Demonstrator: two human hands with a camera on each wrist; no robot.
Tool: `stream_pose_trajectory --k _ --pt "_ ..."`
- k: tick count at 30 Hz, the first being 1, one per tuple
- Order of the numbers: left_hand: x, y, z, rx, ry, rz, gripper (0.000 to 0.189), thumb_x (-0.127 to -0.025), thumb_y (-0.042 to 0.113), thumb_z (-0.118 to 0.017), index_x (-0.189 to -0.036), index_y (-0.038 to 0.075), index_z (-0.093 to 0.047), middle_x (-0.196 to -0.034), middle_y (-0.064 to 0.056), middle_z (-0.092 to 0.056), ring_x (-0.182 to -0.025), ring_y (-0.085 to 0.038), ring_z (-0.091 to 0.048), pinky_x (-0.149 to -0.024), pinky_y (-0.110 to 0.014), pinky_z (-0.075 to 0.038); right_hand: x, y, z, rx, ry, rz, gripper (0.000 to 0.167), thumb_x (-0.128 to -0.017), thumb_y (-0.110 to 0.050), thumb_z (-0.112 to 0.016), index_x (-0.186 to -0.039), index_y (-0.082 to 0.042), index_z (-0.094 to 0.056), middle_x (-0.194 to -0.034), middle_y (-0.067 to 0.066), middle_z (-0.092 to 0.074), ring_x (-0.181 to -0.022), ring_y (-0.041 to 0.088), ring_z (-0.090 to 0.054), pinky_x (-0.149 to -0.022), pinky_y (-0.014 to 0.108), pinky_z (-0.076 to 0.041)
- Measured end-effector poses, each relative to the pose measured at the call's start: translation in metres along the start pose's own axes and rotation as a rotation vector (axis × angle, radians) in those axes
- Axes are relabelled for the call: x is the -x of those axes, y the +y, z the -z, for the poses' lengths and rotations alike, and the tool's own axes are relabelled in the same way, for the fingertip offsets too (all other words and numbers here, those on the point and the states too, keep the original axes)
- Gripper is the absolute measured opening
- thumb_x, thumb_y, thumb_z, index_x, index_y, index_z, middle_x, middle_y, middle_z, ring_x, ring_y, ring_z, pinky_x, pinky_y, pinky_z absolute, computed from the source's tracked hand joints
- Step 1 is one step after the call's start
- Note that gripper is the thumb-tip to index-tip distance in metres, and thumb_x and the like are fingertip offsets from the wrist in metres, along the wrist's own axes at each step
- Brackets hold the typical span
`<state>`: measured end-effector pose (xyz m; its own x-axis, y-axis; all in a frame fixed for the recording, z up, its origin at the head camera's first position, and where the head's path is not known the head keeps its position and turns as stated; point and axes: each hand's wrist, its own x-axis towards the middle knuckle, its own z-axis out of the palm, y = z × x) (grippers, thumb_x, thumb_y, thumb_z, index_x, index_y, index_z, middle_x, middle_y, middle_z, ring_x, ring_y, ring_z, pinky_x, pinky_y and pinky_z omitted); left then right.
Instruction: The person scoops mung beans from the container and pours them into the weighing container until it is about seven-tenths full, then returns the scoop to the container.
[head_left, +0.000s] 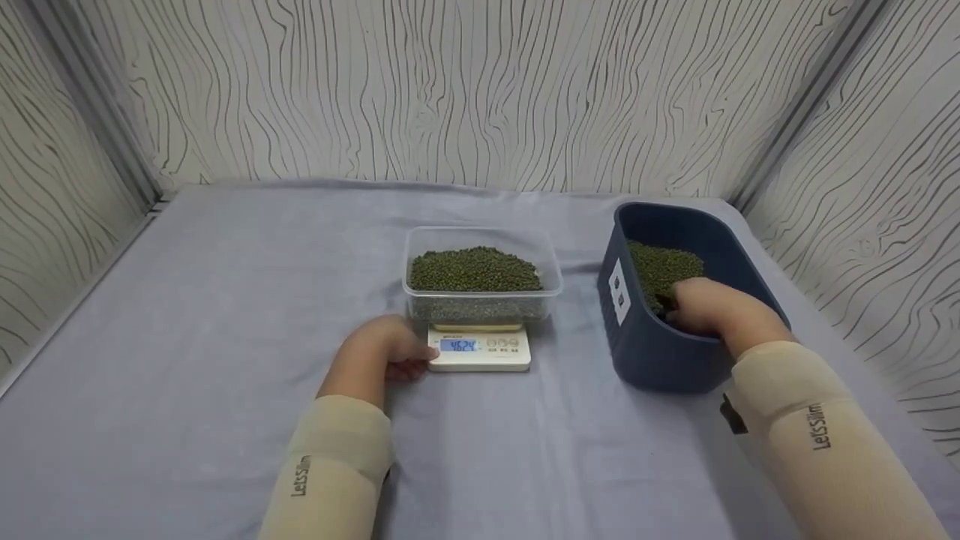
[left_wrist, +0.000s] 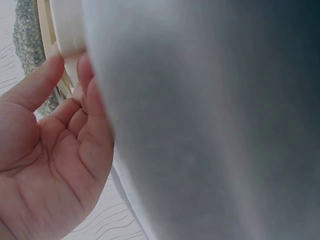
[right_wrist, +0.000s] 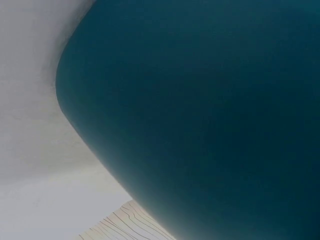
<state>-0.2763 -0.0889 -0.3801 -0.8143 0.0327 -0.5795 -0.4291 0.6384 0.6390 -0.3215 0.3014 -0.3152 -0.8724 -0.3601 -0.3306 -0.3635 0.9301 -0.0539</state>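
Observation:
My left hand (head_left: 390,346) pinches the left edge of a white digital kitchen scale (head_left: 480,365), thumb by the lit display. The left wrist view shows thumb and fingers around the scale's edge (left_wrist: 70,30). On the scale stands a clear plastic container (head_left: 484,306) heaped with green mung beans (head_left: 476,270). My right hand (head_left: 701,304) reaches over the near rim into a dark blue bin (head_left: 660,367), beside more mung beans (head_left: 667,266). Its fingertips are hidden among dark shapes there, and I cannot tell what they hold. The bin's outer wall (right_wrist: 190,110) fills most of the right wrist view.
A grey-lavender cloth (head_left: 225,300) covers the table, with wood-grain-patterned panels (head_left: 450,90) behind and at both sides. The bin stands near the table's right edge, with a white label (head_left: 619,292) on its left wall.

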Motion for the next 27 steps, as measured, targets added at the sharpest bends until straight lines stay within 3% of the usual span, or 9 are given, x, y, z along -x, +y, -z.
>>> stream_pose_trajectory --k 7,18,27 --pt "-0.002 -0.001 -0.001 0.0 0.002 -0.005 0.02 -0.083 0.023 -0.068 -0.075 0.005 -0.066 -0.066 -0.003 -0.061 -0.057 -0.012 -0.056 -0.059 -0.025 -0.051 0.002 0.003 -0.002 -0.038 0.049 -0.005 0.012 -0.087 -0.009 -0.053 -0.081 0.001 -0.057 -0.074 0.01 -0.057 -0.067 0.023 -0.052 -0.061 0.041 -0.043" --pt "-0.002 0.0 -0.001 -0.022 0.001 -0.017 0.022 -0.083 0.024 -0.068 -0.073 0.004 -0.067 -0.064 -0.003 -0.062 -0.055 -0.011 -0.057 -0.059 -0.024 -0.051 0.015 0.007 0.002 -0.153 0.055 -0.04 0.016 -0.093 -0.011 -0.048 -0.078 -0.005 -0.048 -0.068 0.004 -0.047 -0.06 0.017 -0.045 -0.058 0.033 -0.036" --pt "-0.002 -0.001 0.0 -0.016 -0.011 -0.019 0.021 -0.084 0.023 -0.067 -0.076 0.004 -0.067 -0.065 -0.003 -0.062 -0.057 -0.011 -0.057 -0.059 -0.024 -0.051 0.018 0.011 0.004 -0.152 0.142 -0.027 0.016 -0.092 -0.012 -0.049 -0.077 -0.006 -0.046 -0.072 0.004 -0.046 -0.067 0.02 -0.044 -0.062 0.035 -0.035"
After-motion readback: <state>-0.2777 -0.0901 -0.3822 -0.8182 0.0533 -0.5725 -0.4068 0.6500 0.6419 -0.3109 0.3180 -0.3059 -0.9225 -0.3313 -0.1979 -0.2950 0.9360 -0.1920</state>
